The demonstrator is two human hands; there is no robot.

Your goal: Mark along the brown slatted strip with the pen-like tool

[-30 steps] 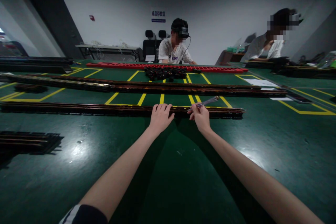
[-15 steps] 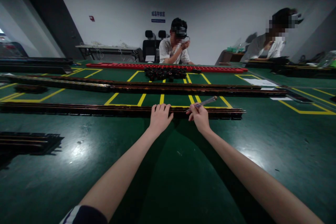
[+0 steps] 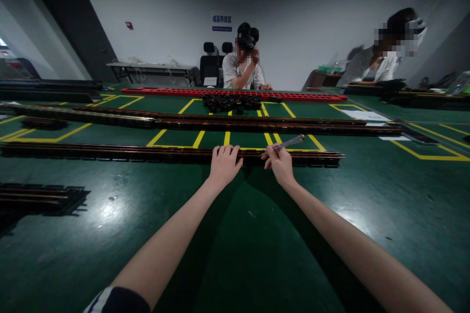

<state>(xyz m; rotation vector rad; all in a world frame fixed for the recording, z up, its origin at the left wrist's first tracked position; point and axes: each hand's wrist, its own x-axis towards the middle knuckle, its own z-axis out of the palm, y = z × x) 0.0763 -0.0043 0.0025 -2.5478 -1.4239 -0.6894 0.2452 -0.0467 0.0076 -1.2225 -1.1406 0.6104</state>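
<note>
A bundle of long dark rails [image 3: 110, 151] with coppery strips lies across the green table in front of me. My left hand [image 3: 223, 162] is laid over this bundle, fingers curled over its far side and thumb along the near side. A little to the right, my right hand [image 3: 281, 162] pinches a slim, clear-barrelled pen [image 3: 292, 142]. The pen slants, its lower tip down by the rails and its upper end pointing up to the right. My right fingertips are close against the rails; whether they touch them I cannot tell.
Behind lies a second long rail bundle [image 3: 220, 122], then a heap of small black parts [image 3: 231, 102] and a red slotted strip [image 3: 154, 91]. More dark rails [image 3: 40, 198] lie at the near left. Papers [image 3: 362, 115] and a flat dark device [image 3: 422, 136] are at right. Two people sit opposite.
My hands, the pen and the rails keep their places. The person opposite has turned their head and shifted the raised hand; the view has moved very slightly.
</note>
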